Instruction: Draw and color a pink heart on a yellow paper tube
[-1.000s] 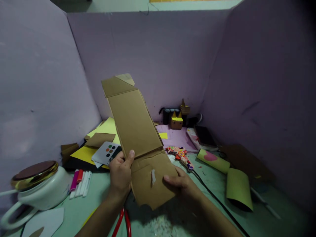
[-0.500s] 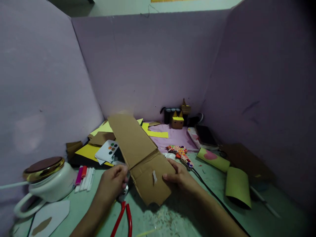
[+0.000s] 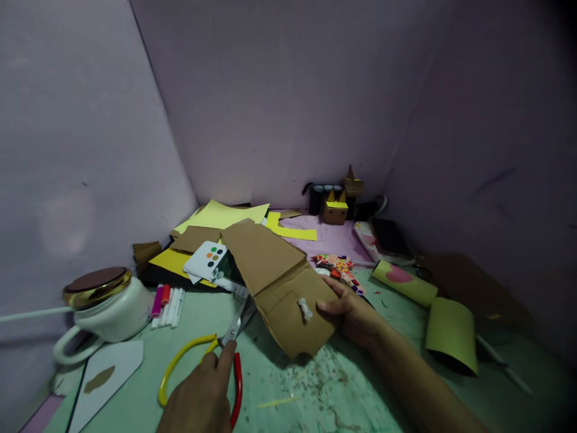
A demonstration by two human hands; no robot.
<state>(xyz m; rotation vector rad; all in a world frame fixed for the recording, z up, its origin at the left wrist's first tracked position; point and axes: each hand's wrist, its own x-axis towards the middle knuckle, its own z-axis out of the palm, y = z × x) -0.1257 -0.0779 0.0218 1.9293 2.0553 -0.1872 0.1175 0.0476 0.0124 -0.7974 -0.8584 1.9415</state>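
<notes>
A folded piece of brown cardboard (image 3: 279, 282) is tilted above the table, with a short whitish strip (image 3: 305, 309) stuck to its near panel. My right hand (image 3: 354, 307) pinches the cardboard's right edge, thumb on top and fingers behind. Low on the left, my left hand (image 3: 202, 385) is around a red-handled cutting tool (image 3: 237, 385), its index finger straight along the tool near the metal joint; its other fingertips are mostly hidden. A yellow scissor-like handle (image 3: 169, 367) lies just left of that hand. Metal blades (image 3: 241, 319) point toward the cardboard.
Felt pens (image 3: 169, 305) and a lidded white mug (image 3: 112, 313) stand left. Paper sheets (image 3: 234, 213) lie behind. A patterned glue gun (image 3: 338, 264), green paper tubes (image 3: 451, 328) and a phone (image 3: 390, 236) are right. A small cardboard figure (image 3: 336, 211) stands at the back.
My left hand has left the cardboard's edge and come down onto the tools, uncovering the yellow handle. The red-handled tool has shifted slightly left. My right hand still holds the cardboard. The view has tilted down.
</notes>
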